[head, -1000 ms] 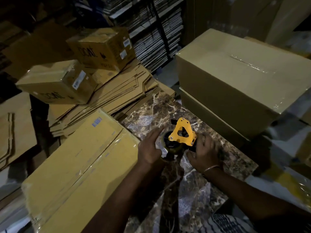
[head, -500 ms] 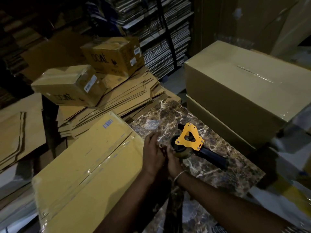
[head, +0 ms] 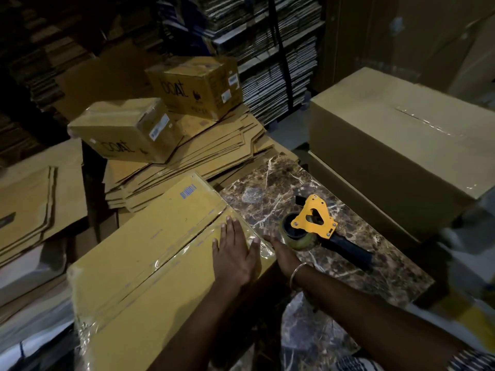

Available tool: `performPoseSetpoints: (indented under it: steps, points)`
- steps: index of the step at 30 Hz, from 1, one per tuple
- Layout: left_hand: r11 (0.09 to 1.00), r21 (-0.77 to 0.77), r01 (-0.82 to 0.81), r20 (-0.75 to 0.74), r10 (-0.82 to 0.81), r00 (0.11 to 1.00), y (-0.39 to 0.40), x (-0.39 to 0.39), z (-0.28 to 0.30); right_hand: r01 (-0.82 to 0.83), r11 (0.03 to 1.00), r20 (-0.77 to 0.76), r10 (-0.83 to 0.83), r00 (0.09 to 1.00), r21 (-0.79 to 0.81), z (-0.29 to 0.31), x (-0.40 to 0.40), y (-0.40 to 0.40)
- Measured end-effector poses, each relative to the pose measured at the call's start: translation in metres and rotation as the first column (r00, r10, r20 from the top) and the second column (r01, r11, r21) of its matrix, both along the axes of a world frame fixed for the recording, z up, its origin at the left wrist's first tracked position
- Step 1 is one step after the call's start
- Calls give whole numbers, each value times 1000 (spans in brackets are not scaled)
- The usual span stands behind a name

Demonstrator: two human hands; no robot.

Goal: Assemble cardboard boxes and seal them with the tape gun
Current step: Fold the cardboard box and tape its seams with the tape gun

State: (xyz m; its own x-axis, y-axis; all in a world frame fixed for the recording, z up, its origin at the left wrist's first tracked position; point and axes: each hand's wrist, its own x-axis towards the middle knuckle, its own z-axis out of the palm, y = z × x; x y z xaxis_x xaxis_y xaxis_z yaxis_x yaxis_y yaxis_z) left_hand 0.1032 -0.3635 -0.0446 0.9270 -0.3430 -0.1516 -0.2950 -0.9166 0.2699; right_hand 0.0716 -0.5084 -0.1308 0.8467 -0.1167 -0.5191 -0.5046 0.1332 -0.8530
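A long yellow-brown cardboard box lies in front of me, clear tape running along its top seam. My left hand rests flat, fingers spread, on the box's near right end over the tape. My right hand is at that end's corner, fingers against the box side, holding nothing. The tape gun, yellow frame, black handle and a tape roll, lies alone on the marble slab just right of my right hand.
A large taped box sits on another at the right. Flattened cartons are stacked behind, with two small printed boxes on top. More flat cardboard lies left. Shelves of stacked sheets stand at the back.
Both hands left the tape gun, which now lies on the marble. My left hand moved left onto the box's taped end; my right hand followed to the box corner.
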Motion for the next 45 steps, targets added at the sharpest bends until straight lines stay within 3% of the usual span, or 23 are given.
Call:
performPoseSetpoints:
  steps: [2, 5, 10, 13, 16, 18, 22, 24, 27, 31, 33, 37, 45]
  points:
    - [998, -46, 32, -6, -32, 999, 6, -12, 0, -68, 998, -20, 68, 997, -13, -36, -3, -5]
    - [992, -105, 71, 14, -70, 997, 13, -31, -4, -208, 971, -73, 200, 977, -120, 23, -20, -4]
    - [981, -188, 47, 18, -44, 999, 14, -29, -1, -16, 968, 78, 36, 996, -251, 60, 1, 0]
    - [963, -271, 6, 35, 4, 999, 16, -17, 7, -84, 965, 163, 127, 978, -248, 80, 21, 16]
    - [884, -457, -95, -2, 106, 994, 26, -1, 11, -189, 953, 180, 234, 955, -237, 81, 31, 29]
    - [849, -523, -71, 20, 96, 995, 33, 14, 11, -237, 939, 164, 282, 945, -248, 75, 34, 32]
    - [922, -319, 219, 181, -167, 969, 37, 53, 4, -212, 938, 171, 265, 949, -273, 67, 36, 34]
    - [905, -173, 389, 234, -346, 909, 36, 74, 5, -203, 939, 153, 252, 956, -277, 64, 37, 34]
    - [816, -29, 577, 292, -545, 786, 36, 106, 11, -217, 919, 144, 276, 950, -329, 62, 38, 32]
    - [643, 68, 763, 238, -753, 614, 37, 141, 22, -213, 916, 145, 274, 951, -339, 57, 38, 32]
    - [613, 117, 781, 179, -787, 591, 34, 153, 25, -213, 916, 152, 276, 949, -339, 58, 38, 32]
    - [665, 125, 736, 77, -747, 661, 24, 167, 29, -216, 915, 169, 286, 943, -342, 57, 37, 31]
    - [898, -39, 438, 106, -432, 896, 11, 193, 31, -239, 905, 119, 297, 947, -353, 55, 35, 29]
